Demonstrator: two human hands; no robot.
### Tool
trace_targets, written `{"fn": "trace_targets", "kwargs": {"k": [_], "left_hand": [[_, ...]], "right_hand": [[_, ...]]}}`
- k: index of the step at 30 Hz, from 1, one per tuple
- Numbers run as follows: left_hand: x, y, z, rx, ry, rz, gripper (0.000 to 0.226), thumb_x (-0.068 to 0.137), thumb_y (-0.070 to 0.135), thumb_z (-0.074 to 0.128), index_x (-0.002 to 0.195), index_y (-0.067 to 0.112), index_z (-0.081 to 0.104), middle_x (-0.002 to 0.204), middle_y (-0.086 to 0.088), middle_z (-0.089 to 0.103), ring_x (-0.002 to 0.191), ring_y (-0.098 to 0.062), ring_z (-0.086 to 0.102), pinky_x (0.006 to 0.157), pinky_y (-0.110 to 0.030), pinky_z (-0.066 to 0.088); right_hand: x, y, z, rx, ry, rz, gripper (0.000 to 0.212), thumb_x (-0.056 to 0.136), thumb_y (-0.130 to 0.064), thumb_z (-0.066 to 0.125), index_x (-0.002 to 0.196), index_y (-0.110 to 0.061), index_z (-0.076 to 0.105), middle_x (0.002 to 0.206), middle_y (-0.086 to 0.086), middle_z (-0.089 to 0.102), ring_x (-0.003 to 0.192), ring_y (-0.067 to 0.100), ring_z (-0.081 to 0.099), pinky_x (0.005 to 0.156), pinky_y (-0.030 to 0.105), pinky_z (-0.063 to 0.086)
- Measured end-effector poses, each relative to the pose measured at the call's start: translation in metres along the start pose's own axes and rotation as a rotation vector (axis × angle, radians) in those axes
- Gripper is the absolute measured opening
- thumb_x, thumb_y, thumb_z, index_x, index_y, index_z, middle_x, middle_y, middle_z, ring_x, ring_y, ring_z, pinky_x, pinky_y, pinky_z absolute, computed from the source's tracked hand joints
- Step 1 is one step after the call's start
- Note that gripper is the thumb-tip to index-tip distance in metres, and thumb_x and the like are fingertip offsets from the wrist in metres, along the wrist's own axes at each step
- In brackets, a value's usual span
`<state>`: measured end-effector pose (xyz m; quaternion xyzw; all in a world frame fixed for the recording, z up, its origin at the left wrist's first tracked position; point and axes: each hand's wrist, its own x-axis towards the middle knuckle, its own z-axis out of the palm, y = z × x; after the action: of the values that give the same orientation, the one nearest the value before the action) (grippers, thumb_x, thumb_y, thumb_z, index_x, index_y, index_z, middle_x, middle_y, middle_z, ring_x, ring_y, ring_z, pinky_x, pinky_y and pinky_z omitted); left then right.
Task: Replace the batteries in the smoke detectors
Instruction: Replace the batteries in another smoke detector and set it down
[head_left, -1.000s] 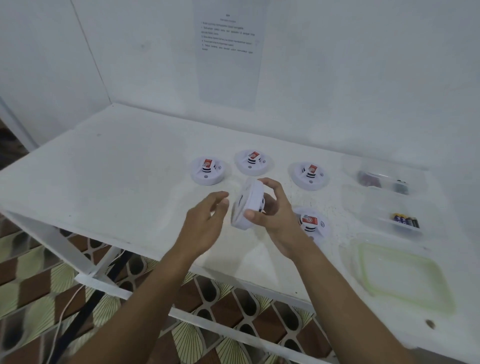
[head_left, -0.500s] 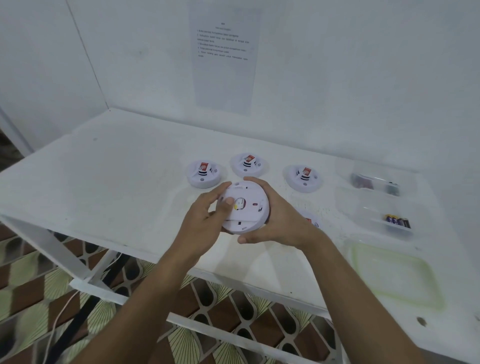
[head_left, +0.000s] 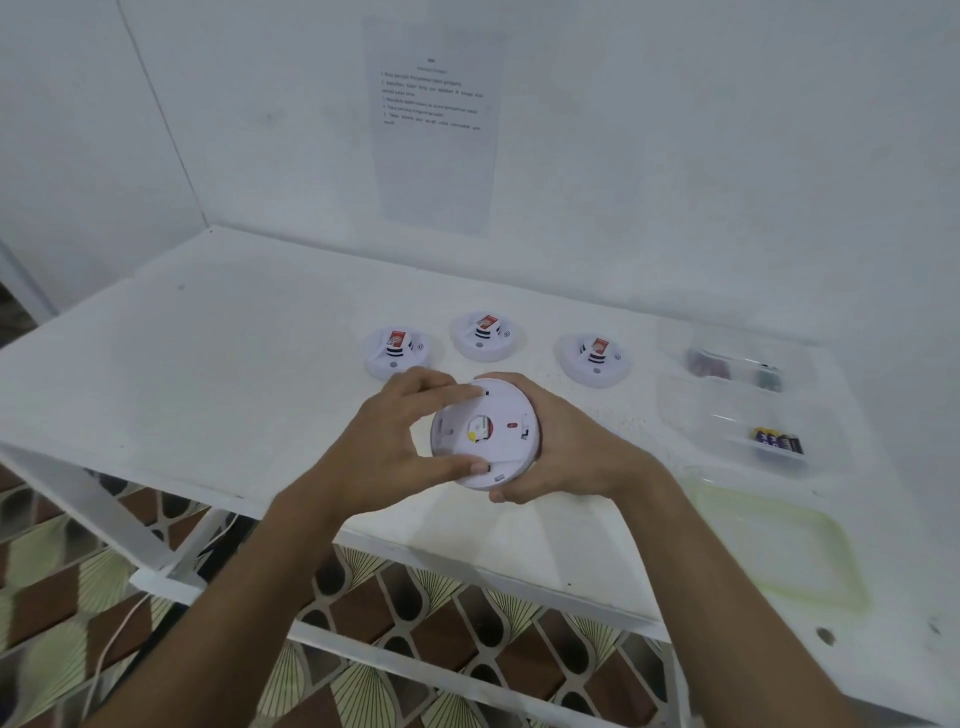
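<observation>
A round white smoke detector (head_left: 493, 415) is held above the table's front half with its back facing me. My right hand (head_left: 566, 447) cups its right rim from behind. My left hand (head_left: 395, 441) grips its left rim, fingers over the top edge and thumb on the lower edge. Three more white smoke detectors stand on the white table (head_left: 182, 364) behind my hands: one at the left (head_left: 396, 353), one in the middle (head_left: 485, 336), one at the right (head_left: 593, 359). Each carries a red label on top.
At the right stand two clear plastic boxes: the far box (head_left: 727, 358) holds dark items, the near box (head_left: 748, 441) holds several batteries (head_left: 779, 441). A clear lid with a green rim (head_left: 779, 551) lies at the front right. A printed sheet (head_left: 434, 124) hangs on the wall.
The detector was on edge in my right hand with the left hand apart from it. It has turned back-side toward me, and my left hand now grips its rim too.
</observation>
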<state>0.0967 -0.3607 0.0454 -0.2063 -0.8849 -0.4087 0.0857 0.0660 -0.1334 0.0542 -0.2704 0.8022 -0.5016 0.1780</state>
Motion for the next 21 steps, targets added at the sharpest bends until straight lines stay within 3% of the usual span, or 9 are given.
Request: {"fn": "trace_targets", "kwargs": {"k": [5,18,21], "left_hand": [[-0.001,0.001,-0.003,0.025,-0.041,0.069,0.065,0.063,0.052,0.086,0.122,0.041,0.061,0.114,0.021,0.055,0.110,0.004,0.050,0.084,-0.003,0.036],[0.002,0.003,0.011,0.084,0.009,0.176,0.066,0.058,0.054,0.075,0.114,0.019,0.067,0.104,0.027,0.052,0.092,0.016,0.048,0.073,-0.003,0.038],[0.001,0.001,0.016,0.091,0.034,0.175,0.064,0.060,0.053,0.074,0.111,0.015,0.066,0.100,0.027,0.050,0.091,0.016,0.048,0.072,-0.002,0.037]], "right_hand": [[-0.005,0.001,-0.002,-0.043,-0.043,0.020,0.096,0.061,0.000,0.091,0.141,-0.026,0.044,0.129,-0.008,0.058,0.122,0.014,0.057,0.095,0.044,0.055],[-0.009,0.012,0.002,-0.081,-0.016,0.026,0.095,0.064,-0.001,0.091,0.141,-0.027,0.042,0.128,-0.009,0.056,0.118,0.011,0.057,0.090,0.027,0.056],[-0.008,0.015,0.005,-0.068,0.021,0.022,0.094,0.063,-0.001,0.090,0.140,-0.028,0.043,0.127,-0.008,0.057,0.117,0.013,0.059,0.088,0.031,0.058]]}}
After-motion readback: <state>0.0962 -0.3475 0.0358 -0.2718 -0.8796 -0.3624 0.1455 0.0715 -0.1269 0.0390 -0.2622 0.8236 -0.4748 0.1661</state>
